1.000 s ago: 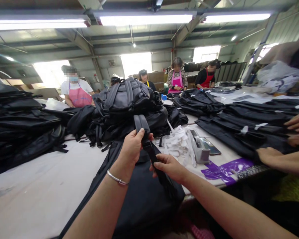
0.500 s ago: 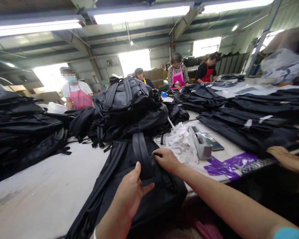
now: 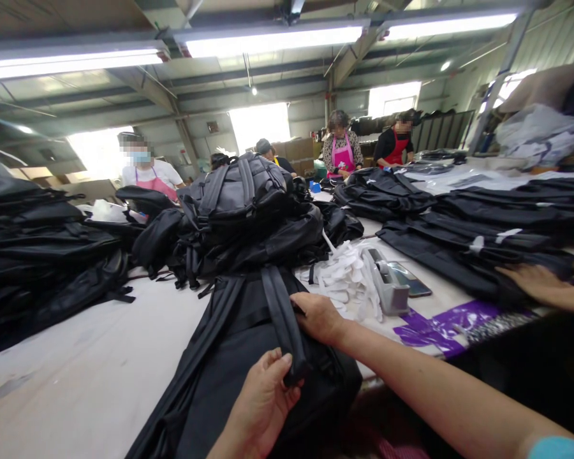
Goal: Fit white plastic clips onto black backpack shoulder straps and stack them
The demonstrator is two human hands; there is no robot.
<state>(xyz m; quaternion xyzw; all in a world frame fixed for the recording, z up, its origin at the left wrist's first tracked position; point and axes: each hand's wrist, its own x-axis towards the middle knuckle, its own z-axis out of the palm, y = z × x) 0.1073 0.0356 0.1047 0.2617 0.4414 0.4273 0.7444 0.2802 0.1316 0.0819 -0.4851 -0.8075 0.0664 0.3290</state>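
A black backpack (image 3: 239, 357) lies on the white table in front of me, its straps facing up. My left hand (image 3: 270, 392) pinches the lower end of a wide shoulder strap (image 3: 283, 312) between thumb and fingers. Farther up, my right hand (image 3: 319, 317) is closed on the backpack at that strap's right edge; its fingertips are partly hidden. The other shoulder strap (image 3: 215, 338) lies along the bag's left side.
Black backpacks (image 3: 249, 210) are piled ahead, with another stack (image 3: 43, 248) at left. White strips (image 3: 349, 274), a grey tape dispenser (image 3: 387, 284), a phone (image 3: 411, 279) and purple tape (image 3: 435, 326) lie right. A co-worker's hands (image 3: 540, 280) touch black bags at right. Several people work behind.
My left hand has gone from open to closed on the strap's lower end, moving slightly down and right. The strap has swung right. My right hand keeps nearly the same place.
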